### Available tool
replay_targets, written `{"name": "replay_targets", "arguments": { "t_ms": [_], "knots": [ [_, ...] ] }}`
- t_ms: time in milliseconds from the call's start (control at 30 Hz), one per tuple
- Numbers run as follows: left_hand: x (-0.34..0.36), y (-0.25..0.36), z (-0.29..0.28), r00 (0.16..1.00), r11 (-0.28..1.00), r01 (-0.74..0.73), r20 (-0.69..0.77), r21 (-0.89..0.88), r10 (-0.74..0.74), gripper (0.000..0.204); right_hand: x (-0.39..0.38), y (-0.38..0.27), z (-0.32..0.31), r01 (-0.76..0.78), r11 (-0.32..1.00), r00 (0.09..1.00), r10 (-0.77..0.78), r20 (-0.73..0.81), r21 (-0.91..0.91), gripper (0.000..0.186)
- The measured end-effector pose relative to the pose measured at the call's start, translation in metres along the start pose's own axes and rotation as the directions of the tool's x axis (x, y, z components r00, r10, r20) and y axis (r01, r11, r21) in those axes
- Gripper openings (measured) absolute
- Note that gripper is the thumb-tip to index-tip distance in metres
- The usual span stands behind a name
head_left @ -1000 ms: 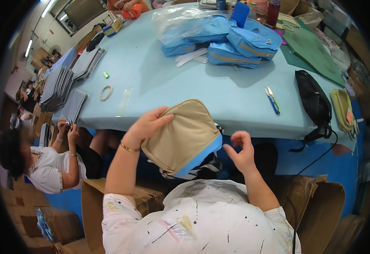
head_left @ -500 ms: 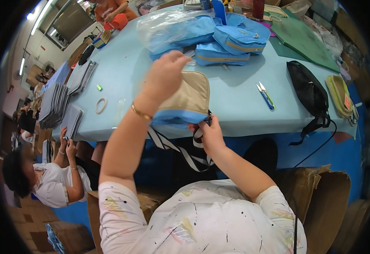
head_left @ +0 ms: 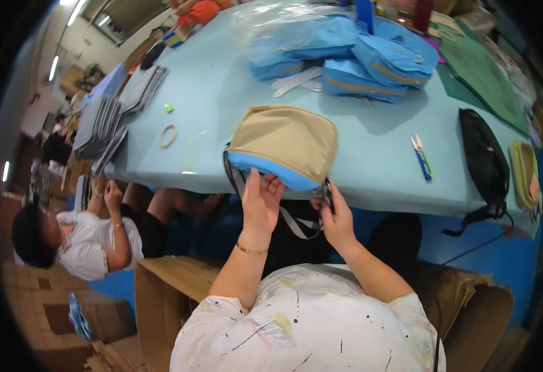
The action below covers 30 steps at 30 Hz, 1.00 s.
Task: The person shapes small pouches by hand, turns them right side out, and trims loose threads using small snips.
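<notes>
A beige and blue bag (head_left: 287, 139) lies at the table's near edge, its beige panel facing up and its blue part toward me. At its near right corner my right hand (head_left: 336, 217) is closed on the bag's dark strap end. My left hand (head_left: 263, 201) is beside the blue part, palm turned up and fingers stretched out; whether it bears the bag's weight I cannot tell. A black-and-white strap (head_left: 299, 226) hangs below the table edge between my hands.
Blue bags (head_left: 371, 68) and clear plastic (head_left: 284, 31) are piled at the back. Thread snips (head_left: 421, 158), a black waist bag (head_left: 484, 161) and a green pouch (head_left: 523, 177) lie right. Left are a tape roll (head_left: 168, 136), stacked grey pieces (head_left: 96, 129) and a seated person (head_left: 91, 239).
My left hand has come down from above the bag to its blue near edge, and its fingers have opened. White strips by the blue bags now show. The view has shifted.
</notes>
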State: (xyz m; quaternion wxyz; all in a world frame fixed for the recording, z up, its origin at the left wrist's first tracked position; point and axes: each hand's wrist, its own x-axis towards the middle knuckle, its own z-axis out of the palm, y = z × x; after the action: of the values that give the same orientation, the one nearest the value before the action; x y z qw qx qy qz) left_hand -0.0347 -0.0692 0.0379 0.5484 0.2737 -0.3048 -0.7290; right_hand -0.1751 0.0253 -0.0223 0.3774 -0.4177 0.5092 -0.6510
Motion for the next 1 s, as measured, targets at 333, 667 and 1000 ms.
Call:
{"name": "replay_targets", "arguments": {
  "t_ms": [333, 667, 1000],
  "knots": [
    [0.033, 0.018, -0.024, 0.976, 0.978, 0.206, -0.068, -0.033, -0.208, 0.055, -0.022, -0.003, -0.046, 0.299, 0.818, 0.939, -0.158, 0.306, -0.492, 0.042],
    [0.038, 0.045, -0.009, 0.904, 0.943, 0.32, 0.325, -0.088, -0.277, 0.061, 0.066, -0.069, -0.032, 0.066, 0.998, 0.993, -0.066, 0.103, 0.009, 0.052],
    [0.022, 0.029, 0.017, 0.839, 0.955, 0.231, 0.535, -0.188, -0.098, 0.073, 0.058, -0.067, -0.016, -0.454, 0.703, 0.891, 0.34, 0.302, 0.547, 0.052]
  ]
}}
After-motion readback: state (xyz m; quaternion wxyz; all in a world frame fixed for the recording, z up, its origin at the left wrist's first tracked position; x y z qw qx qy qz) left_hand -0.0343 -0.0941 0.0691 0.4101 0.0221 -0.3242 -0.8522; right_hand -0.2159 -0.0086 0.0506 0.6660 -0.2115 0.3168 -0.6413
